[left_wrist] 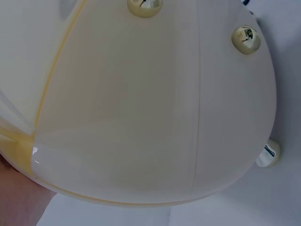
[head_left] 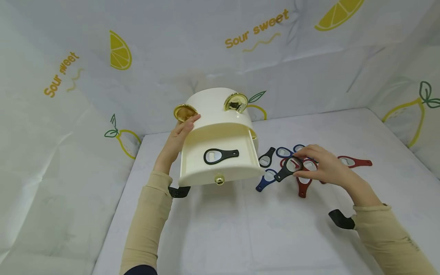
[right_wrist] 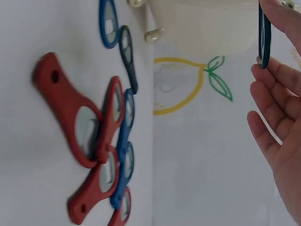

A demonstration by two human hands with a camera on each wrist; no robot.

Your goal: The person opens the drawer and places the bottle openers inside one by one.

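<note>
A white rounded box point(head_left: 214, 105) with gold ears has its drawer point(head_left: 197, 178) pulled out towards me. One black bottle opener point(head_left: 227, 154) lies inside that drawer. My left hand point(head_left: 174, 144) rests against the box's left side, its fingers extended beside the left gold ear point(head_left: 185, 112). Between thumb and fingers, my right hand point(head_left: 319, 165) pinches another black bottle opener point(head_left: 283, 173) by its ring end, above the loose openers, handle pointing left and down. In the right wrist view this held opener point(right_wrist: 266, 40) appears edge-on at the fingertips. Most of the left hand is hidden in the left wrist view.
Right of the box lie several loose bottle openers: a black one point(head_left: 270, 152), blue ones including one near the drawer point(head_left: 262, 185), and red ones including one at the far right point(head_left: 362, 162). A printed white cloth wall point(head_left: 192, 46) stands behind the box.
</note>
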